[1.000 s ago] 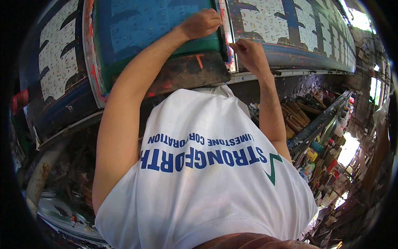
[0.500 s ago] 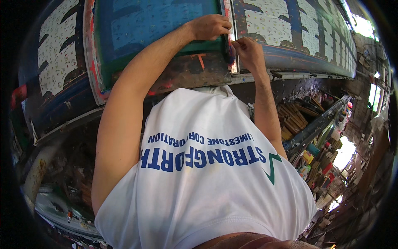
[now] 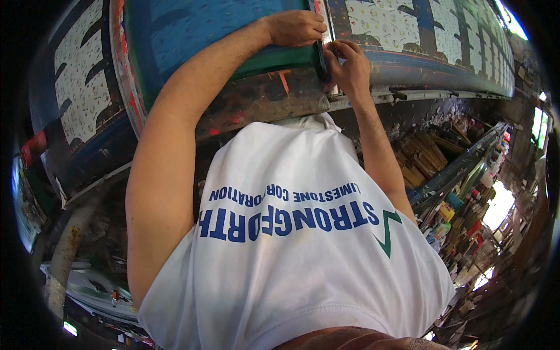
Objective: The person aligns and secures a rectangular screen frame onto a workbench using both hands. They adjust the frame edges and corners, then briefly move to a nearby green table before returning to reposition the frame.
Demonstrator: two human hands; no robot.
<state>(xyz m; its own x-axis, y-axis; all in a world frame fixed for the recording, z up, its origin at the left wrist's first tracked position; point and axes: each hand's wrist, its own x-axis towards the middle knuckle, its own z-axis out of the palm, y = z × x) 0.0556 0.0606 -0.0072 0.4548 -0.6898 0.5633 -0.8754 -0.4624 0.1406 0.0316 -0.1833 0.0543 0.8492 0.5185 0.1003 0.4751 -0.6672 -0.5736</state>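
Observation:
A screen printing frame [image 3: 129, 70] with blue mesh [image 3: 198, 29] and a green border lies on the long table at the far side. My left hand [image 3: 296, 28] is closed at the frame's right edge, knuckles up and fingertips toward the edge strip. Just to its right and a little nearer, my right hand [image 3: 350, 69] pinches with thumb and forefinger beside the same strip. Whatever either hand grips is too small or hidden to make out. A pale strip [image 3: 327, 29] runs along the frame edge between the hands.
Printed white fabric pieces [image 3: 382, 23] with small patterns lie on the table to the right, and more patterned fabric [image 3: 84, 87] lies to the left. Below the table at right are stacked wooden pieces [image 3: 423, 154]. A rusty pipe [image 3: 63, 256] stands at lower left.
The view has shifted slightly, so the table sits higher in the picture. Both hands stay at the frame's right edge; the right hand's fingers have bent a little differently.

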